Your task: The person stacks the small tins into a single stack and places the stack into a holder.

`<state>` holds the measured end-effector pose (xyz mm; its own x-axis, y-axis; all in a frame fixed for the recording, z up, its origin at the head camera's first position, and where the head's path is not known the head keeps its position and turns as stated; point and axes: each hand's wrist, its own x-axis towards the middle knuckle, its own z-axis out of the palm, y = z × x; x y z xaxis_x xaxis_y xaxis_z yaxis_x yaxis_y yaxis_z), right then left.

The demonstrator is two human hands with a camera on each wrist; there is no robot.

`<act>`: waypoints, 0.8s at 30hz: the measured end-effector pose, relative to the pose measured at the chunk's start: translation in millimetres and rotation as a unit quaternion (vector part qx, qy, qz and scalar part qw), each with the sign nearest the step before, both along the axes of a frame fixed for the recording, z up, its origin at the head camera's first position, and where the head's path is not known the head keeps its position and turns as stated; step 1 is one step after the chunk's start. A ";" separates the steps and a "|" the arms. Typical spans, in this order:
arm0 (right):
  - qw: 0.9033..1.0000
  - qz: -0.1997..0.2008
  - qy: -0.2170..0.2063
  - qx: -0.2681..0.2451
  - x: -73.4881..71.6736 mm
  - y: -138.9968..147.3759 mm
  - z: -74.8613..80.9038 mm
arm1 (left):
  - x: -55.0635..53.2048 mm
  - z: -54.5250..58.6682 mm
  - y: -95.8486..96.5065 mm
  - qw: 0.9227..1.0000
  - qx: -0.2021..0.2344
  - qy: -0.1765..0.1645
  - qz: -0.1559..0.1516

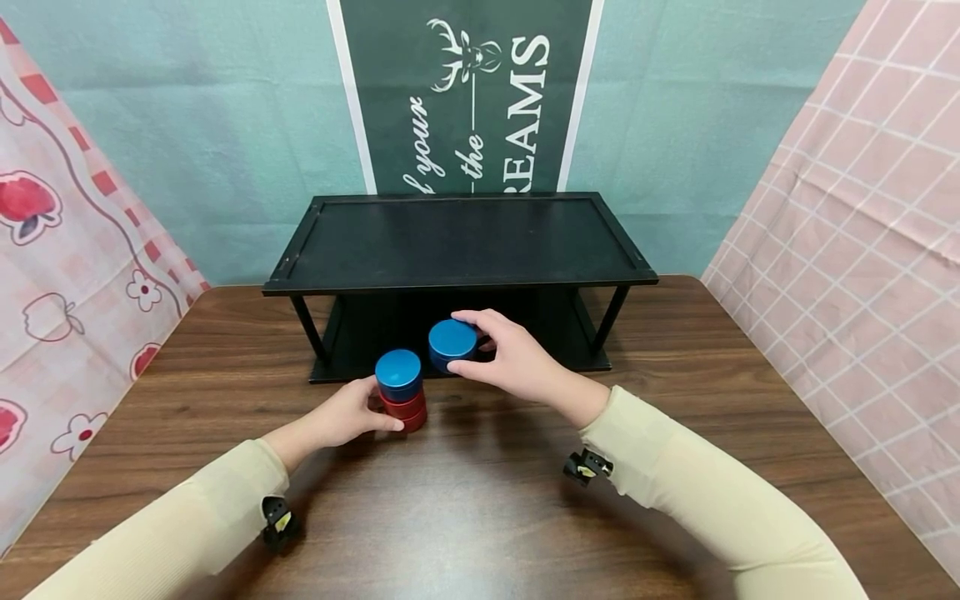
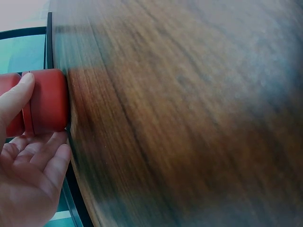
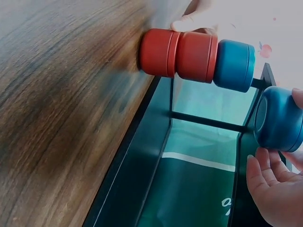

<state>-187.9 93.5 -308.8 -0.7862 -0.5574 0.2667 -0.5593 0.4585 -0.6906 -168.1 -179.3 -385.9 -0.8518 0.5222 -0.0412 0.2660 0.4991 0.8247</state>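
Note:
Three round lidded tins stand in a stack on the wooden table: a lower red tin [image 3: 156,52], another red tin [image 3: 195,56] over it, and a blue tin [image 1: 399,368] on top. My left hand [image 1: 348,414] grips the red part of the stack, its thumb across the side near the seam between the red tins. A second blue tin [image 1: 453,340] is pinched between the thumb and fingers of my right hand [image 1: 508,354]. It is held up off the table, just right of the stack and a bit higher than the stack's top, its lid facing up.
Right behind the hands stands a black two-level shelf [image 1: 457,242], its lower board [image 1: 330,367] close behind the stack. The brown wooden table [image 1: 465,517] stretches to the front and both sides. Patterned cloths [image 1: 247,117] hang around the back and sides.

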 end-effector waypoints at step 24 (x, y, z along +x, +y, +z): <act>1.000 0.026 0.001 0.006 2.0 -27.2 2.5 | -0.1 0.5 -0.6 1.000 0.008 -0.002 -0.009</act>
<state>-185.8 66.3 -306.3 -0.7553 -0.6010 0.2613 -0.5844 0.4373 -0.6835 -168.2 -179.9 -385.4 -0.8419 0.5385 -0.0360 0.2721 0.4812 0.8333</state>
